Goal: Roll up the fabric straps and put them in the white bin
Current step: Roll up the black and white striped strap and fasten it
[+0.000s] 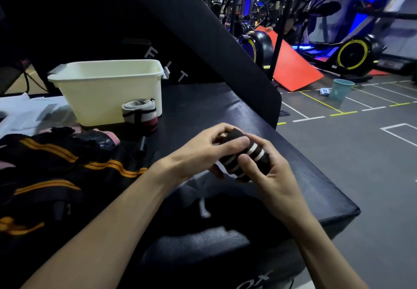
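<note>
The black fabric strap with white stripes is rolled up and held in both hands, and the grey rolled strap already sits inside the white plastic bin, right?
Not quite. The head view shows the grey rolled strap standing on the black padded bench in front of the white plastic bin, not inside it. The rest holds: both hands, left hand and right hand, hold the rolled black fabric strap with white stripes.

A: What lies between the hands and the open-topped white plastic bin (108, 90)?

B: A bare stretch of the black padded bench top (203, 108). Only the rolled grey-and-red strap (140, 117) stands upright, touching the bin's near right corner.

A: And on the left?

B: A heap of black straps with orange stripes (56, 164) crowds the near left. The slanted black pad (203, 29) overhangs the far side behind the bin.
</note>
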`<state>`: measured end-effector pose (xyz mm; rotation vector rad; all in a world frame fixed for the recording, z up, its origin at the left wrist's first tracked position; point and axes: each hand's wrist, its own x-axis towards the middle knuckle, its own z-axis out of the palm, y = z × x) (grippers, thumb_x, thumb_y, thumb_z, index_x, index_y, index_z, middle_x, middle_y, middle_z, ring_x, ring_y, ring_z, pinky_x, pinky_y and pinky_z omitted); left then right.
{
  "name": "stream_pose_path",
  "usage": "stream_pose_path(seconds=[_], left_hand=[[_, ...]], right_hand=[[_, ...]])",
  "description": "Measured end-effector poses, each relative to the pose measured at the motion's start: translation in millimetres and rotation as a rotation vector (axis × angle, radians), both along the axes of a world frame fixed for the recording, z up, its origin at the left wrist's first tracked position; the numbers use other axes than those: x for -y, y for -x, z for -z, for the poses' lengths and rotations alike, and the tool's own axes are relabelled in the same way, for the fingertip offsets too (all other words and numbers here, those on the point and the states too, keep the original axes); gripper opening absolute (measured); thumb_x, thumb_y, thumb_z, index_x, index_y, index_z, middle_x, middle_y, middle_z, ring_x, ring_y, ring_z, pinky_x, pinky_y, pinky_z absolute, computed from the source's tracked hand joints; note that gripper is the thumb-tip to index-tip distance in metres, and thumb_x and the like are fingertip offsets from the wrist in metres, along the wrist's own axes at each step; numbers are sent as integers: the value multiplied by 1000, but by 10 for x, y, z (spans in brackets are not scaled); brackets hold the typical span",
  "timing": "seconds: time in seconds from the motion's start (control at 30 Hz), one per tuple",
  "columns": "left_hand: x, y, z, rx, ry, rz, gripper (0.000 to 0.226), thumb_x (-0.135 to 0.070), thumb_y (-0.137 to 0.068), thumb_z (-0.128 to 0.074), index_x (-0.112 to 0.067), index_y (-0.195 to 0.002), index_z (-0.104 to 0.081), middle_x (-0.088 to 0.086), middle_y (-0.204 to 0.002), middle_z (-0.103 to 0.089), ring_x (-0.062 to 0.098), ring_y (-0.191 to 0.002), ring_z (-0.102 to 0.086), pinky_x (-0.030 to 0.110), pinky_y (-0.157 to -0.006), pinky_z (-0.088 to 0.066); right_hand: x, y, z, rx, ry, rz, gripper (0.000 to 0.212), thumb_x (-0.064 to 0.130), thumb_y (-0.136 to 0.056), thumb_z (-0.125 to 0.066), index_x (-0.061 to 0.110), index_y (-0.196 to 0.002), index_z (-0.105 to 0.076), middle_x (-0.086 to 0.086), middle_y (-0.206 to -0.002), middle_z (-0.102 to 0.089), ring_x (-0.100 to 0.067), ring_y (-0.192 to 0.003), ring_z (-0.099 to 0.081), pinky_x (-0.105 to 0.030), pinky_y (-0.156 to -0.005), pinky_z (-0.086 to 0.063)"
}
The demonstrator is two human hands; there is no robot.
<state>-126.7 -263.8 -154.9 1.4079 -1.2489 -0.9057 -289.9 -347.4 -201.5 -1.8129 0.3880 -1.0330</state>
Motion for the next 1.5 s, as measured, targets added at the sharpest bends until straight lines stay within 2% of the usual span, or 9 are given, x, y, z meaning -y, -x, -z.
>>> stream_pose_path(seconds=[0.1, 0.33, 0.6, 0.77, 0.9, 1.0, 1.1, 1.27, 1.5], left_hand=[[48, 3, -2, -145, 67, -106, 33, -37, -96, -63, -14, -120, -63, 8, -96, -69, 25, -81, -69, 32, -51, -53], [58, -16, 9, -299, 64, -128, 36, -39, -101, -56, -16, -129, -56, 3, -96, -67, 20, -85, -69, 38, -68, -57], [142, -48, 83, -384, 102, -316, 35, -18, -98, -66, -10, -128, -51, 14, -120, -60, 23, -90, -70, 38, -72, -63], [137, -61, 52, -592, 96, -234, 37, -22, -103, -59, 1, -131, -58, 13, -111, -72, 21, -92, -74, 38, -79, -63], [65, -79, -31, -717, 40, -58, 42, -34, -106, -47, -8, -106, -80, 12, -111, -76, 18, -98, -75, 34, -82, -62], [54, -42, -52, -675, -22, 16, 49, -39, -107, -43, -8, -98, -79, 10, -95, -75, 21, -75, -73, 30, -62, -62], [39, -60, -45, -600, -58, 85, 44, -43, -104, -42, -7, -95, -65, 10, -76, -61, 20, -50, -52, 21, -35, -36], [-18, -108, -7, -410, -154, 258, 44, -49, -98, -46, -11, -79, -59, 4, -61, -50, 14, -46, -40, 26, -44, -18], [-8, -176, 29, -165, -268, 227, 51, -51, -88, -60, -7, -113, -58, 9, -66, -44, 14, -43, -40, 20, -36, -27]], right_hand=[[-28, -8, -16, 55, -94, 33, 59, 51, -87, -69, 18, -135, -58, 1, -121, -70, -14, -109, -70, -32, -83, -60], [-65, 40, -97, 133, -132, 143, 24, 32, -90, -66, 9, -95, -68, -8, -80, -74, -24, -75, -75, -31, -62, -60], [33, 68, -153, 389, -410, 60, 28, 45, -72, -79, 21, -87, -79, 1, -105, -71, -11, -97, -66, -26, -80, -52], [-70, 41, -186, 273, -625, -177, 16, 37, -70, -76, 21, -71, -74, 3, -75, -67, -7, -69, -60, -27, -70, -50], [-108, -35, -168, 179, -743, -207, 13, 29, -83, -66, 24, -72, -70, 4, -67, -59, -8, -60, -54, -25, -62, -48], [-79, -32, -177, 226, -759, -229, 17, 25, -88, -62, 26, -71, -66, 4, -67, -56, -6, -57, -51, -24, -61, -45], [-70, -38, -178, 249, -732, -232, 20, 26, -90, -60, 26, -70, -63, 3, -66, -54, -6, -55, -47, -23, -59, -39], [-39, -64, -157, 252, -665, -163, 19, 27, -93, -59, 24, -74, -62, 2, -71, -56, -8, -63, -50, -21, -58, -44], [-81, -81, -119, 228, -529, -148, 22, 27, -95, -65, 24, -73, -63, 0, -75, -53, -10, -71, -47, -27, -68, -40]])
